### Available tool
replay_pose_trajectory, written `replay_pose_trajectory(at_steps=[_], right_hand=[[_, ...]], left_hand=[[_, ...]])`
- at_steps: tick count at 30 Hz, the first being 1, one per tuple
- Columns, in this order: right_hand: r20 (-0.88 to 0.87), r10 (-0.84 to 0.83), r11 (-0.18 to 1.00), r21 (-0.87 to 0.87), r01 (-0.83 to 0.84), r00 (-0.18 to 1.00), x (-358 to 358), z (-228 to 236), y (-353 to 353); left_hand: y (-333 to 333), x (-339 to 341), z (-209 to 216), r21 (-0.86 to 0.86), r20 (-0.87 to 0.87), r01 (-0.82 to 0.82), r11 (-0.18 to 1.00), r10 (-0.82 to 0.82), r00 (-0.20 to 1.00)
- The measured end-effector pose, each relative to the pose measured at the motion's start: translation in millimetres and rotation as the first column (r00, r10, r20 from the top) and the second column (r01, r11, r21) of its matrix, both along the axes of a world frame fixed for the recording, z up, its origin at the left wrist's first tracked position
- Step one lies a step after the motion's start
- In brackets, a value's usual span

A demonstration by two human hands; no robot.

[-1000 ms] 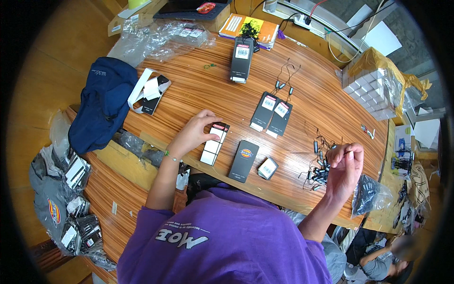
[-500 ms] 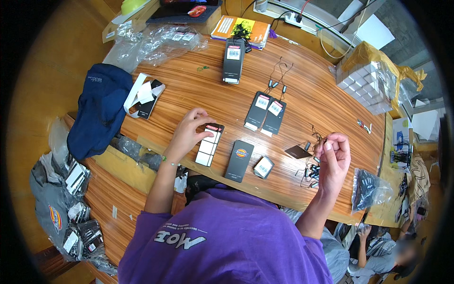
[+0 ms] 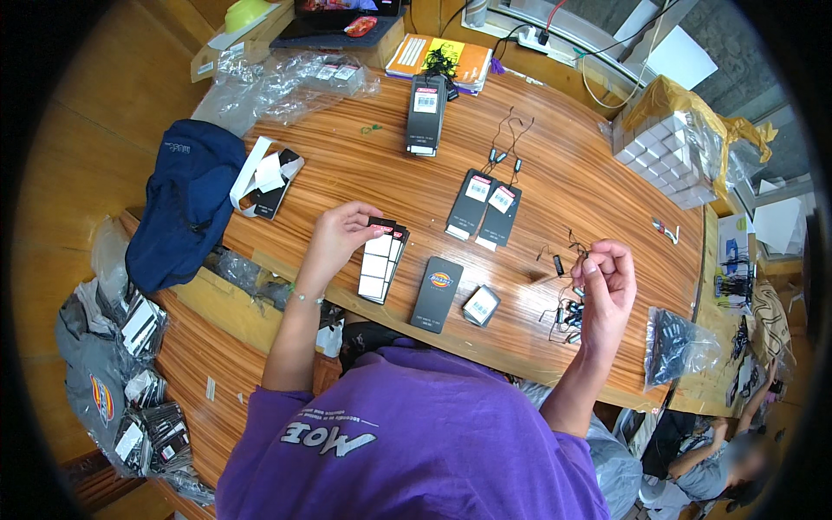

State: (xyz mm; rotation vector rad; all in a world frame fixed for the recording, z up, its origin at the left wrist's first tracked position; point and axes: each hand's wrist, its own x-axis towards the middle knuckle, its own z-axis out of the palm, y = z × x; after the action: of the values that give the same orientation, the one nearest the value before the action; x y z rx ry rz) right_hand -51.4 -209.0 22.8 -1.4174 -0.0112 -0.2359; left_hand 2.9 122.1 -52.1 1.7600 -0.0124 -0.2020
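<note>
My left hand (image 3: 344, 232) pinches the top end of a black hang tag (image 3: 375, 264) with white label blocks. This tag lies over more tags (image 3: 397, 260), fanned out slightly beneath it. To the right, my right hand (image 3: 609, 270) is closed, thumb against fingertips, on a thin black string (image 3: 582, 251). Below that hand lies a loose bunch of black strings (image 3: 568, 319) with small dark fasteners. Between the hands rest a dark grey tag stack (image 3: 438, 295) with a round logo and a small pile of white barcode stickers (image 3: 479, 305).
Two strung tags (image 3: 482, 208) lie beyond, and a tall tag stack (image 3: 425, 121) stands farther back. At left are a navy bag (image 3: 184, 199) and a white strip roll (image 3: 251, 178). A plastic-wrapped block of white boxes (image 3: 663, 143) and a bag of black strings (image 3: 672, 347) sit right.
My left hand has moved slightly up and left, shifting the top tag off those below. The dark diamond-shaped piece beside my right hand no longer shows; that hand stays pinched.
</note>
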Motion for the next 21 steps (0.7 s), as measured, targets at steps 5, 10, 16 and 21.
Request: replay_pose_trajectory(at_steps=[5,10,16,21], right_hand=[[-0.014,-0.005,1.000,-0.009,0.005,1.000,-1.4,0.4,-1.5],[-0.023,-0.001,1.000,-0.026,0.000,1.000,-3.9,2.0,-2.1],[-0.054,0.035,0.987,-0.153,-0.042,0.998,-4.4,1.0,9.5],[-0.033,0.063,0.890,-0.451,-0.071,0.997,-4.4,-1.2,38.2]], left_hand=[[-0.9,3.7,-27.0,0.250,0.089,-0.022,0.968,-0.001,0.996],[4.0,-1.0,-26.1,0.232,0.039,-0.036,0.972,0.028,0.999],[-51.7,-20.5,66.6,-0.059,0.106,0.066,0.996,-0.060,0.993],[-111.3,-17.9,53.7,-0.103,0.199,0.193,0.976,-0.170,0.965]])
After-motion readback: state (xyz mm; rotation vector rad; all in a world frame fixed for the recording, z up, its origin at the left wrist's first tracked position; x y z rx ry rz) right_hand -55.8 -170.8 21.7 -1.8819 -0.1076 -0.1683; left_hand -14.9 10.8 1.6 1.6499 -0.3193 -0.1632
